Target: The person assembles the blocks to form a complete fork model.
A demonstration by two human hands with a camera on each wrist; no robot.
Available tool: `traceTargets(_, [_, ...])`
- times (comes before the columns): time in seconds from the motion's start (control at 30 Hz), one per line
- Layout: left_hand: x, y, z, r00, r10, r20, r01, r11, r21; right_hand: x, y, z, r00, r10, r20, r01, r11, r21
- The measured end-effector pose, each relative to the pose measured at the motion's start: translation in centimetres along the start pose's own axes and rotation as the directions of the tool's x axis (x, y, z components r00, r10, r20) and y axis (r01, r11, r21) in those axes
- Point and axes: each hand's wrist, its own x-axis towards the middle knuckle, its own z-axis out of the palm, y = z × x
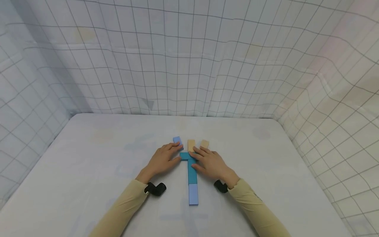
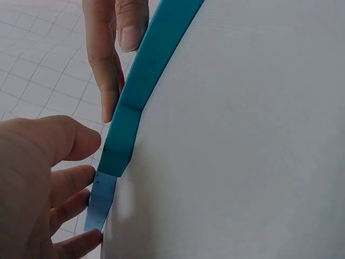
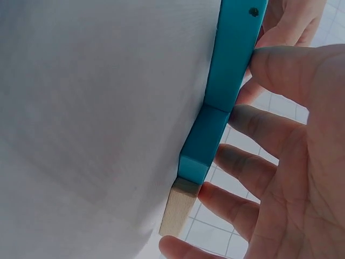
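Note:
Flat on the table, a long teal block (image 1: 192,174) runs toward the viewer from under a teal crosspiece (image 1: 184,156), with a light blue block (image 1: 193,195) at its near end. My left hand (image 1: 164,160) lies left of the crosspiece, its thumb near that end and its fingertips at another light blue block (image 1: 177,140). In the left wrist view this light blue block (image 2: 101,199) shows beside the left fingers. From the right, my right hand (image 1: 211,163) reaches over the crosspiece with loosely extended fingers. Its fingertips touch the teal blocks and the nearer ends of two wooden blocks (image 1: 191,144).
The right-hand wooden block (image 1: 204,143) sits slightly tilted beyond the right fingers. A white table (image 1: 251,141) extends around the blocks. Behind it and at both sides hangs a white cloth with a dark grid (image 1: 183,65). Black wrist devices (image 1: 157,190) are on both forearms.

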Motion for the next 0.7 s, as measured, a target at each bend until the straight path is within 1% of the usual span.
traceTargets(0.3, [-0.28,-0.22,0.25,1.0,0.0,-0.017,0.0,1.0,-0.027,-0.01,0.04,0.17,1.0,-0.011,-0.003,0.011,1.0,-0.005])
traceTargets(0.5, [-0.19,-0.22,0.36,0.999,0.015,-0.048,-0.015,1.0,-0.006,0.01,0.12,0.22,1.0,-0.013,-0.011,0.013,1.0,-0.018])
traceTargets(0.7, [-0.18,-0.1,0.33,0.997,0.013,-0.072,-0.014,1.0,-0.016,-0.01,0.1,0.17,1.0,-0.012,-0.009,0.012,1.0,-0.015])
